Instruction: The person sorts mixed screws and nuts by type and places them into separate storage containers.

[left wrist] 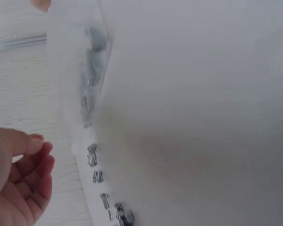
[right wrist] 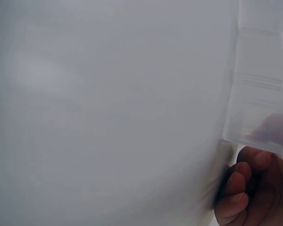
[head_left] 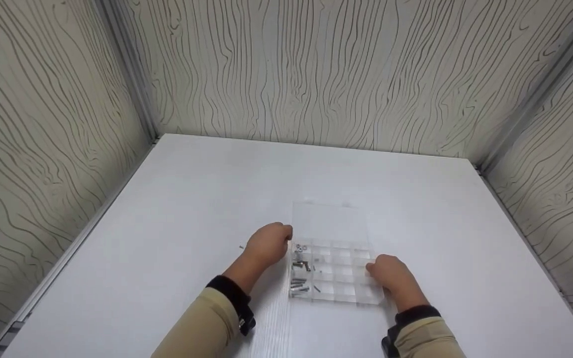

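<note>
A clear plastic compartment box sits in front of me, its lid folded back behind it. Small metal fasteners are gathered in its left column. My right hand grips the box's right side. In the right wrist view, the thumb shows through the clear wall, with the right hand's fingers curled below. At the box's far left corner is my left hand. In the left wrist view, its thumb and fingers are loosely curled beside the box edge, holding nothing.
A small metal piece lies on the white table, left of my left hand. Wood-patterned panels stand behind and on both sides, with grey metal posts at the corners.
</note>
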`<act>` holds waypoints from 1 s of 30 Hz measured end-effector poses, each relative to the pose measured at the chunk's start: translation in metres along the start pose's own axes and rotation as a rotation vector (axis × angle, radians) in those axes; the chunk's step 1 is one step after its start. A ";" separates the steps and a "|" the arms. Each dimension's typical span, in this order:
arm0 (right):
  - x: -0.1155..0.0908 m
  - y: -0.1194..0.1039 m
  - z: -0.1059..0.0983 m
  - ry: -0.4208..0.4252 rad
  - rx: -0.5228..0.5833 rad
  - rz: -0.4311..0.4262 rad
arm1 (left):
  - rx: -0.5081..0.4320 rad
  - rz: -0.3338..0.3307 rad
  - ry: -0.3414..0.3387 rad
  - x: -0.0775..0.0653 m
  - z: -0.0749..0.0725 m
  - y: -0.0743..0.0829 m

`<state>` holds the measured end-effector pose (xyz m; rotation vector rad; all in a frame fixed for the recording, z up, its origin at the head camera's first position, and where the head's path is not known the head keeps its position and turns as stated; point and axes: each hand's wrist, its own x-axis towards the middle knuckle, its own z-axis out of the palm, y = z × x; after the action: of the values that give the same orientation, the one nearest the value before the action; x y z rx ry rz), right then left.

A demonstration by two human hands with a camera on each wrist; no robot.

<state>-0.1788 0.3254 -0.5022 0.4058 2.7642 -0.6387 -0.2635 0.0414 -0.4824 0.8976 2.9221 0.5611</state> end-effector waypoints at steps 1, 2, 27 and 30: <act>0.000 0.000 0.000 -0.001 -0.004 0.001 | -0.005 -0.040 0.001 0.001 -0.001 -0.002; 0.000 -0.001 0.000 -0.003 -0.007 0.002 | -0.007 -0.080 -0.002 0.002 -0.002 -0.005; 0.000 -0.002 -0.002 -0.010 -0.010 0.013 | 0.157 -0.208 -0.126 0.003 0.012 -0.021; 0.000 -0.002 -0.001 -0.005 -0.008 0.010 | 0.157 -0.215 -0.144 0.004 0.012 -0.020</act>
<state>-0.1795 0.3247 -0.5005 0.4157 2.7575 -0.6254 -0.2760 0.0327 -0.5001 0.5951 2.9093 0.2460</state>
